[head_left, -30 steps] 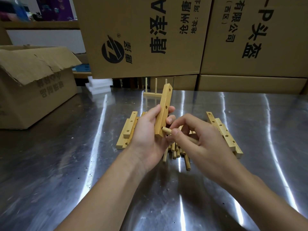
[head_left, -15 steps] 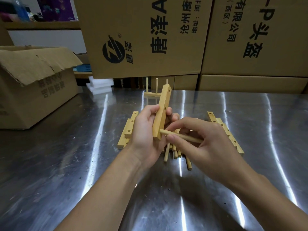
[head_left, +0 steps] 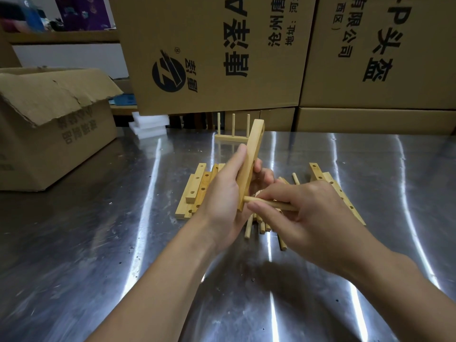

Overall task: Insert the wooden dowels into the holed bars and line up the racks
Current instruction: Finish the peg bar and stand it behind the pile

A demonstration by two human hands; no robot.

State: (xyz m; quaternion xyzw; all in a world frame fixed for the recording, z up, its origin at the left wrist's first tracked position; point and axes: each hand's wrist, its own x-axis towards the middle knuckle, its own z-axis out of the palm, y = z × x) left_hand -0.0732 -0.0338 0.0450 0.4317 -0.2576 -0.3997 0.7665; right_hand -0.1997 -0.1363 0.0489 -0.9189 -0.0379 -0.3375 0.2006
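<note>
Bar (head_left: pixel 252 151): pale, holed, upright in left hand (head_left: pixel 222 201) grip | right hand (head_left: pixel 313 213) pinches dowel (head_left: pixel 254 200), tip seemingly at hole

The person's left hand (head_left: pixel 222 201) and right hand (head_left: pixel 311 215) were bare, as were both forearms (head_left: pixel 158 280), uncovered down to the frame's lower edge; the thumbnails that showed were trimmed short and plain.
</note>
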